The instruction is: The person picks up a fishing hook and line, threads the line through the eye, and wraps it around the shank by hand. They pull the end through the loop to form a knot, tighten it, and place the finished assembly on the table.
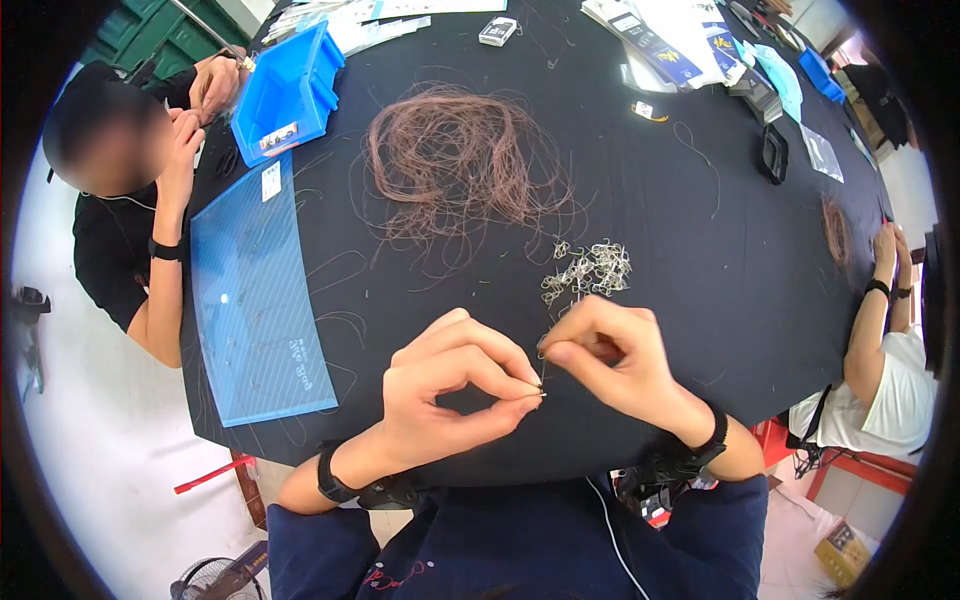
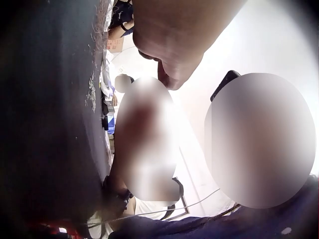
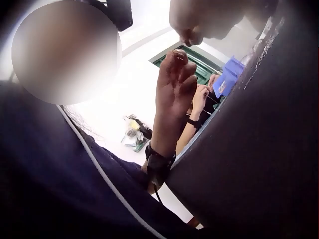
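Above the near part of the black tablecloth, my left hand (image 1: 440, 375) pinches a tiny silvery fish hook (image 1: 542, 393) between thumb and forefinger. My right hand (image 1: 625, 365) is just to its right, thumb and forefinger pinching a thin line (image 1: 543, 368) that runs down to the left fingertips. Beyond the right hand lies a pile of small metal fish hooks (image 1: 598, 268). Farther off, a loose tangle of brown line (image 1: 450, 150) spreads over the cloth. In the right wrist view the left hand (image 3: 174, 89) shows curled fingers; the fingertips of the right hand (image 3: 212, 20) are dark and blurred.
A blue plastic bin (image 1: 325, 95) stands at the back left, and a blue sheet-like bag (image 1: 250, 300) lies in front of it. Packets and papers (image 1: 670, 45) cover the back right, near a black band (image 1: 773, 155). Other people sit at the left and right edges.
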Tool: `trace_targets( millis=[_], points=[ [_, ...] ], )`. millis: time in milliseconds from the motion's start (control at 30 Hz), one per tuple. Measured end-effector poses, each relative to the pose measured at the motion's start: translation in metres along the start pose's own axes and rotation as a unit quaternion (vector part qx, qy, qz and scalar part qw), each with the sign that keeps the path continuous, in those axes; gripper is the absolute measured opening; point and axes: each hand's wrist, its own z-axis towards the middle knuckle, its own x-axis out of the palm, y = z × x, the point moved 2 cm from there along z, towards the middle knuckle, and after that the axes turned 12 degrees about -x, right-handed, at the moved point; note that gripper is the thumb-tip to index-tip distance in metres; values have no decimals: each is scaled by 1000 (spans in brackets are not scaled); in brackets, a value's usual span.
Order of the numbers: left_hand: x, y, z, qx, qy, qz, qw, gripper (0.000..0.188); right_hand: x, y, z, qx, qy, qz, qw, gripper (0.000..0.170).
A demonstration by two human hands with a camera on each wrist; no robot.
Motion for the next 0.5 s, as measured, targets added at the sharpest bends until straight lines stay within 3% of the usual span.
trace_targets(
  millis=[67, 167, 500],
  points=[
    [2, 1, 0, 1, -6, 10, 1000, 17, 8, -1, 0, 46, 30, 17, 998, 4],
    [0, 3, -1, 0, -38, 42, 998, 19, 17, -1, -4, -51, 84, -19, 995, 8],
    [-7, -3, 1, 57, -97, 147, 983, 21, 4, 12, -7, -193, 43, -55, 979, 13]
  ],
)
